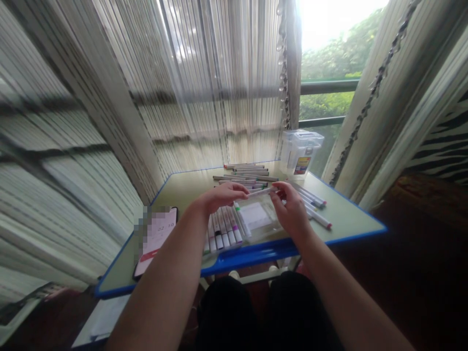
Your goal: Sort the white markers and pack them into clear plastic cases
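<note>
A white marker [260, 192] is held level between both hands above the table. My left hand [227, 193] is closed on its left end with the fingertips. At the other end, my right hand [291, 205] pinches it. Beneath them lies a clear plastic tray [268, 229] with a white label or sheet inside. A row of white markers [224, 229] with coloured bands lies side by side left of the tray, partly hidden by my left forearm. One marker with a green band [241, 219] rests along the tray's left side.
Loose markers [250, 178] are scattered at the back, and several more [316, 209] lie at the right. A clear lidded box [302, 151] stands at the back right corner. A phone [157, 239] lies at the left. The table has a blue edge [252, 258]; curtains hang behind.
</note>
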`<state>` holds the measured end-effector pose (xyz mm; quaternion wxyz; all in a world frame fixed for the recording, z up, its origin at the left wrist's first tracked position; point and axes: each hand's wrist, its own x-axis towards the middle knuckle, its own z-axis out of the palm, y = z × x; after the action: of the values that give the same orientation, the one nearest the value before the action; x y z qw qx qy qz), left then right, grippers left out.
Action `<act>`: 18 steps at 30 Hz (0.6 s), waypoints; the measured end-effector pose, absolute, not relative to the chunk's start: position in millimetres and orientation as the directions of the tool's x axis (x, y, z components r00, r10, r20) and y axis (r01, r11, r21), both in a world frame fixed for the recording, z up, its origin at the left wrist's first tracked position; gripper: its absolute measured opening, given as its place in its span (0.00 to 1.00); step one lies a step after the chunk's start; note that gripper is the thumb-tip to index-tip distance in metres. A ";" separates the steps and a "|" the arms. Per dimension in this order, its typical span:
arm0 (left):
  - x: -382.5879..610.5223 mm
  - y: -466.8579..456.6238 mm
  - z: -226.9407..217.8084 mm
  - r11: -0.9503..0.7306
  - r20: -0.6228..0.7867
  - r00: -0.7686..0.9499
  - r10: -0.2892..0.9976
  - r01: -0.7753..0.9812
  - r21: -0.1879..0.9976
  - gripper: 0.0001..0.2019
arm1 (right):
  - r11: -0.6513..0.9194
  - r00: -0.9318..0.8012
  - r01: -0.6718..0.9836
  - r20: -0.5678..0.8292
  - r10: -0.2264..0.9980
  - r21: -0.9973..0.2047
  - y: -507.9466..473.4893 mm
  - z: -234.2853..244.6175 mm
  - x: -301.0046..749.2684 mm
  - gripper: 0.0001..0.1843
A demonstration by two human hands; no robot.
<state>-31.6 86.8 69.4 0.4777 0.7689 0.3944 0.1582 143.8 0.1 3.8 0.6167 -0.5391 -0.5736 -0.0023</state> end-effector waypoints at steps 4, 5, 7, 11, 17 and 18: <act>-32.5 89.2 67.0 -0.233 -0.102 0.608 0.787 0.447 0.864 0.13 | 0.403 0.339 0.622 0.695 0.634 -0.671 4.5 0.3 145.6 0.10; -33.0 89.9 66.9 -0.235 -0.093 0.615 0.783 0.430 0.872 0.14 | 0.399 0.339 0.620 0.690 0.640 -0.675 5.5 -0.4 145.9 0.10; -33.9 90.9 67.2 -0.228 -0.083 0.632 0.770 0.395 0.890 0.14 | 0.392 0.338 0.614 0.678 0.653 -0.685 7.1 -1.5 146.5 0.09; -34.2 90.5 69.5 -0.181 -0.106 0.634 0.766 0.371 0.911 0.14 | 0.384 0.343 0.602 0.661 0.667 -0.700 9.0 -2.4 148.3 0.10; -33.7 88.4 68.9 -0.181 -0.099 0.626 0.774 0.368 0.912 0.14 | 0.387 0.345 0.581 0.647 0.679 -0.716 11.5 -4.4 149.9 0.11; -33.7 88.6 68.1 -0.182 -0.096 0.635 0.767 0.359 0.915 0.15 | 0.385 0.341 0.577 0.641 0.687 -0.720 11.7 -4.7 149.9 0.11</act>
<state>-33.7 88.6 68.1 0.5152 0.7430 0.3787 0.1978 149.9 11.7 -4.7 0.6042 -0.5527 -0.5721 0.0455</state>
